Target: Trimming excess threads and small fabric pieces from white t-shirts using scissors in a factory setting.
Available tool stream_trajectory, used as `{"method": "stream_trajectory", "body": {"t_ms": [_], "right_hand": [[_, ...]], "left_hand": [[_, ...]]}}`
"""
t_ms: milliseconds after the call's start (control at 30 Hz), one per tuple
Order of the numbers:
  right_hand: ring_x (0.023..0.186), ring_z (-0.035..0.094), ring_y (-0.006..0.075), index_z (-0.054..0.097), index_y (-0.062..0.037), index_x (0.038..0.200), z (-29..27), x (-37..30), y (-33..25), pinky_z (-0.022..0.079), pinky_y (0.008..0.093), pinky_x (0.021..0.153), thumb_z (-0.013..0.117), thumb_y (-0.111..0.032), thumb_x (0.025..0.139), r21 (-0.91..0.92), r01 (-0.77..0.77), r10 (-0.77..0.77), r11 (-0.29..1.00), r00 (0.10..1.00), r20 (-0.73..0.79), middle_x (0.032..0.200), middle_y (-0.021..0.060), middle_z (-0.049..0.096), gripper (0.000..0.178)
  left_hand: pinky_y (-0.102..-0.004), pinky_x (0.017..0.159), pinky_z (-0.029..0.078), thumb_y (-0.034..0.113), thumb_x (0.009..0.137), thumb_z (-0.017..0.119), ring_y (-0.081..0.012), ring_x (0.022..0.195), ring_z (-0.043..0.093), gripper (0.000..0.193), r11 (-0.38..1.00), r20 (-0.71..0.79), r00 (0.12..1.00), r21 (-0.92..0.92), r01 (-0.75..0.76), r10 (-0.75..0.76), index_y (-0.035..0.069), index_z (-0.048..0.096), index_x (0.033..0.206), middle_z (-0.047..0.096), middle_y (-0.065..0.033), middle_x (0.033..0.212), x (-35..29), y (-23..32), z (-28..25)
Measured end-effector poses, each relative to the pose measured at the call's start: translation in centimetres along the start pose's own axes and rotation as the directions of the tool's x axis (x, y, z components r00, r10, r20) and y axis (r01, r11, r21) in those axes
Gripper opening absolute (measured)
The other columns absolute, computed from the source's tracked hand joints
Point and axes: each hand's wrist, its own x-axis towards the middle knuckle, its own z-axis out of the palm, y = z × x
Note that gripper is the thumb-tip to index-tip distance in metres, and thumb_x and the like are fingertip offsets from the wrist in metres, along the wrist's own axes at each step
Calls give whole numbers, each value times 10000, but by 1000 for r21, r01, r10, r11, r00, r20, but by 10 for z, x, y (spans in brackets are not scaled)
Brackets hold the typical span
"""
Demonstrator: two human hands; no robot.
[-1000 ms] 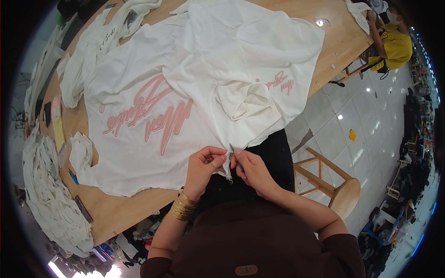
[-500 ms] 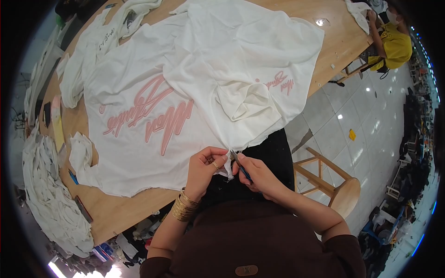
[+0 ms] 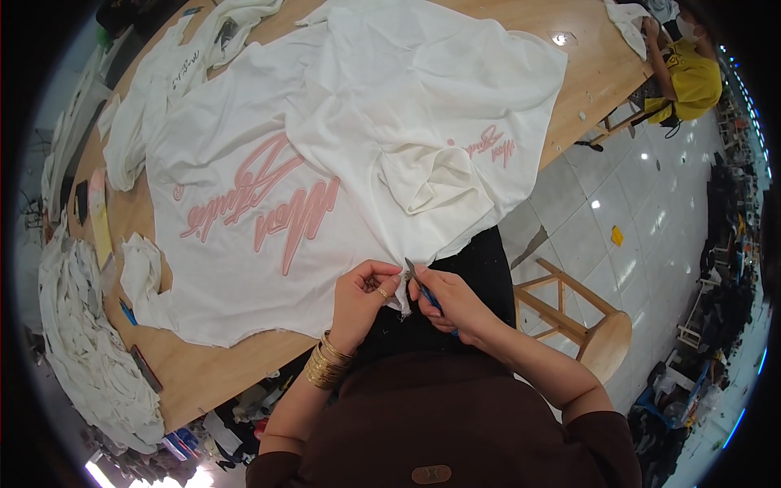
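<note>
1. Right at the near edge of the tabletop (image 3: 203, 378), the left hand (image 3: 362, 301) pinches the hem of a white shirt (image 3: 325, 154), fingers closed on a small fold of cloth.
2. Just beside it, the right hand (image 3: 455, 302) grips a small blue-handled snipper (image 3: 425, 293), fingers wrapped shut around it, its tip touching the pinched hem.
3. The shirt lies spread flat across the tabletop, pink script printed on it, with a second white shirt (image 3: 439, 106) overlapping it on the right.
4. Gold bangles (image 3: 325, 366) sit on the left wrist.
5. More white garments (image 3: 89, 358) are heaped along the left edge.
6. A wooden stool (image 3: 590, 329) stands on the tiled floor to the right.
7. At the far right corner, a person in a yellow top (image 3: 691, 77) sits at the tabletop.
</note>
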Motion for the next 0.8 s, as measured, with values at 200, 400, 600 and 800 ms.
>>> {"method": "stream_trajectory", "body": {"t_ms": [200,400,600,800], "right_hand": [[347,228,34,499,-70,830,1,-10,-1,165,197,328,336,-406,978,-44,-23,23,999,1000,-3,509,-39,363,402],[353,228,35,502,-67,839,0,-10,1,169,197,332,329,-425,976,-68,-48,49,997,999,1,512,-39,365,420],[357,231,32,508,-67,837,0,-9,3,168,198,335,332,-425,976,-108,-31,29,994,999,-17,516,-42,370,423],[362,233,30,515,-66,830,1,-9,2,170,197,341,335,-417,977,-154,-29,24,988,999,-32,513,-44,366,421]], "left_hand": [[-177,591,432,44,825,610,-39,632,531,124,1000,-7,1000,-6,9,-9,-12,614,935,591,3,721,-1,0,0],[-181,600,443,38,828,611,-41,647,542,120,1000,-4,1000,10,-20,20,-14,612,937,599,-2,736,-1,-1,0],[-183,605,451,38,830,613,-45,650,545,112,997,-13,999,53,-48,48,-14,615,929,600,-5,745,-2,-2,1],[-184,598,452,38,834,613,-42,644,535,110,998,-16,999,50,-45,46,-22,617,926,596,-1,738,-2,-4,0]]}}
